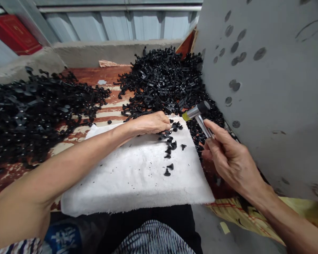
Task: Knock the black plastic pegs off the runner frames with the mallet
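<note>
My right hand [226, 155] is closed around the handle of a small mallet [194, 112], raised beside the cloth's right edge. Its metal head carries a yellow face on one end and a black one on the other. Over the far part of a white cloth [137, 173], my left hand [155, 123] is closed, fingertips pinched at small black parts [165, 134]; exactly what it grips is hidden. Several loose black knob-like pieces [168, 152] lie in a rough line down the cloth towards me.
A large heap of black parts [166, 77] rises behind the cloth, and another heap [29, 109] lies at left. A grey panel [270, 91] with dark round marks stands at right. A red box [14, 33] sits back left. Patterned yellow fabric [235, 213] hangs lower right.
</note>
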Demonstrator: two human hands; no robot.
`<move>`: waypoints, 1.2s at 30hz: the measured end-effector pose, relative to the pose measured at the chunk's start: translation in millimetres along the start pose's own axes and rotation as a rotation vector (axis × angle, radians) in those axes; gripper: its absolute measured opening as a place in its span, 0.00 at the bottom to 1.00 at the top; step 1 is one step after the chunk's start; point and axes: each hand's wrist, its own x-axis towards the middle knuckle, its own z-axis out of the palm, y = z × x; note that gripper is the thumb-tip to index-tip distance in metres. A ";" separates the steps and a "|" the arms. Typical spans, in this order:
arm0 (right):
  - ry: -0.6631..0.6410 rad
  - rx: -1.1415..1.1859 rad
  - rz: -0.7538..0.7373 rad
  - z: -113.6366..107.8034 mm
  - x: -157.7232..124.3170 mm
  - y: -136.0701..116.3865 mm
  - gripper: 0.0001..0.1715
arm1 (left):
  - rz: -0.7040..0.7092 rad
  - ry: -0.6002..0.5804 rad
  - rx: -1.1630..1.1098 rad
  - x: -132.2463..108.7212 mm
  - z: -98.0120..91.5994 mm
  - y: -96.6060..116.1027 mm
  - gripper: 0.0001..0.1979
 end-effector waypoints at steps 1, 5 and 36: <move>0.008 -0.046 -0.044 0.5 2.9 -1.2 0.27 | -0.007 0.007 -0.003 0.7 0.3 -1.0 0.15; -0.078 -0.244 -0.184 2.9 9.4 0.9 0.29 | 0.005 0.021 -0.005 1.8 0.9 -1.1 0.15; -0.109 -0.501 -0.360 4.3 9.7 1.6 0.30 | -0.031 0.026 0.111 2.1 2.2 2.7 0.14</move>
